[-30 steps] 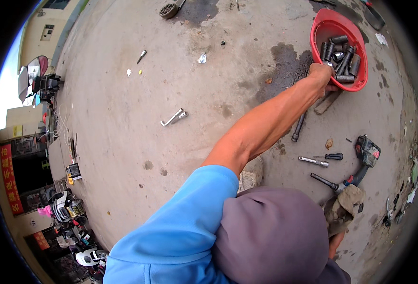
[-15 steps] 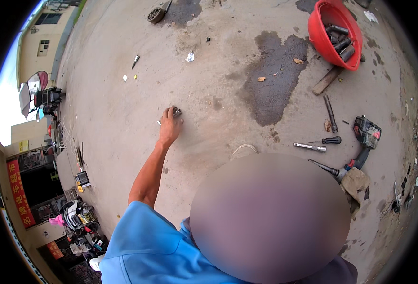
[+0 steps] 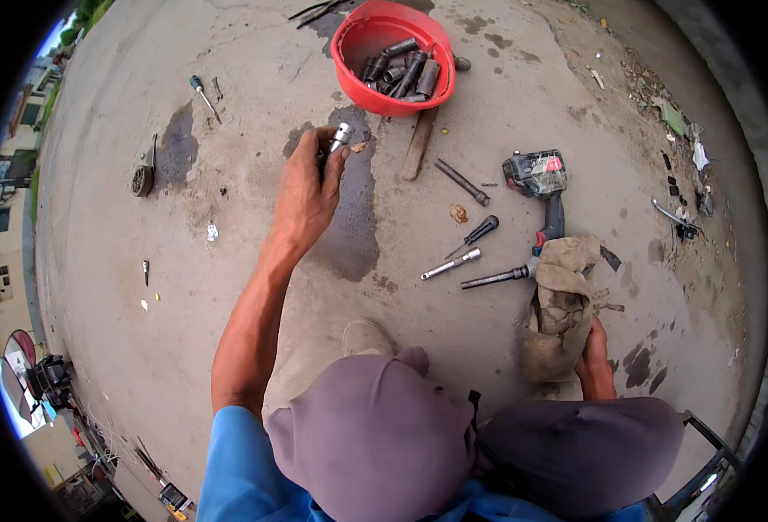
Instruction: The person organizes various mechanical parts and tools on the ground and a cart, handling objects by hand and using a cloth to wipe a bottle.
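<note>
My left hand [image 3: 307, 196] is raised over the concrete, its fingers and thumb closed round a silver socket [image 3: 340, 137]. The socket's bright end pokes out; the rest is hidden in the grip. My right hand [image 3: 596, 360] is low on the right, against the far side of a stained tan cloth piece [image 3: 567, 261]. That cloth hides most of its fingers, so its grip does not show. Beside the cloth lies a cordless impact wrench [image 3: 551, 217] with a long dark extension [image 3: 494, 278] pointing left.
A red hard hat [image 3: 393, 106], upturned, holds several dark sockets [image 3: 401, 70]. A wooden handle [image 3: 420, 143], a dark extension bar [image 3: 462, 182], a black screwdriver [image 3: 481, 230] and a silver ratchet handle [image 3: 451, 264] lie around. Dark wet patches [image 3: 353, 235] stain the concrete. My shoe [image 3: 367, 337] is front centre.
My left hand has come up off the ground with the socket in it. The view has swung to the right, and my right hand now shows beside the cloth.
</note>
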The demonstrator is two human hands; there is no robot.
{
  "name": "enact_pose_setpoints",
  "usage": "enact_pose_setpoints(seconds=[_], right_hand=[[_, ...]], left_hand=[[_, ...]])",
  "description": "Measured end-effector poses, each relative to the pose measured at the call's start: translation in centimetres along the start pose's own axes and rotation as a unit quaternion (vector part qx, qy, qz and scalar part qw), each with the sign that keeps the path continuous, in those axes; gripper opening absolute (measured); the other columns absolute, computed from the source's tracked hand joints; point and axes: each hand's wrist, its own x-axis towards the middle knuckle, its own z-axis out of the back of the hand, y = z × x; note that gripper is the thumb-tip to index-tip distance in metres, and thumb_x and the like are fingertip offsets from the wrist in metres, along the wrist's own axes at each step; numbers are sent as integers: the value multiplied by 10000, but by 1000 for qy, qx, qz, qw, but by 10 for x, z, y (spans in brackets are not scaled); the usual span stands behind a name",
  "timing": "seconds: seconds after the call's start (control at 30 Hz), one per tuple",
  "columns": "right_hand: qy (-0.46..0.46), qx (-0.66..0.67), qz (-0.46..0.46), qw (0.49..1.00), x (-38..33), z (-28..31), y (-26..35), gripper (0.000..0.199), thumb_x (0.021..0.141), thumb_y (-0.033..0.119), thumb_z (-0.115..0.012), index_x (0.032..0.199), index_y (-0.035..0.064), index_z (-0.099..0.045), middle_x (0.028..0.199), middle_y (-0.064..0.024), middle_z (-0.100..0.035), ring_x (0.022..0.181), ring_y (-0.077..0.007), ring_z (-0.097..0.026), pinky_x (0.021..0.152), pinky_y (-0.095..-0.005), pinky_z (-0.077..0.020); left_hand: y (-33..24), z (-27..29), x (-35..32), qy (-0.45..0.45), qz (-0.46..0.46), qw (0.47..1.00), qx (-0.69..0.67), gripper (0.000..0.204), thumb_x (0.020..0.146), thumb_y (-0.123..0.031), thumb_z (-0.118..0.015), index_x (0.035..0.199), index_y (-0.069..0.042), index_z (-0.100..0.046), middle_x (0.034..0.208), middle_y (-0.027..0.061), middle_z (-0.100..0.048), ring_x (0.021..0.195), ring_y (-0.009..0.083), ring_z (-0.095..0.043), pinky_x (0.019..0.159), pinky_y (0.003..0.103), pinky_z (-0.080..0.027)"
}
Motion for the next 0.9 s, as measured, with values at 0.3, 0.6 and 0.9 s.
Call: enact_pose_setpoints(seconds=[0.3,0.6,0.9], right_hand=[[-33,8,19,999,-6,-5,-5,390,1034,287,-398,1254,2,-546,1154,-104,-636,1005,-199,-627,881,-350,-518],[38,15,30,999,-11,-19,3,479,1043,346,-369,1336,-14,-489,1285,-123,-588,1146,-222,-587,989,-373,-479],[177,80,26,981,-13,-80,-6,496,1058,267,-405,1485,43,-290,1378,-91,-490,1225,-189,-513,1029,-348,-438]], left_hand=[[-30,-37,104,45,-181,935,300,270,941,-156,-571,1190,-53,-571,1011,162,-639,860,386,-649,735,474,-517],[34,-166,2,321,-242,830,386,337,872,-180,-635,1164,-32,-552,943,153,-616,788,341,-671,670,417,-547],[-88,-175,-88,450,-107,886,11,224,870,-154,-603,974,36,-545,830,222,-660,824,414,-648,708,490,-498]])
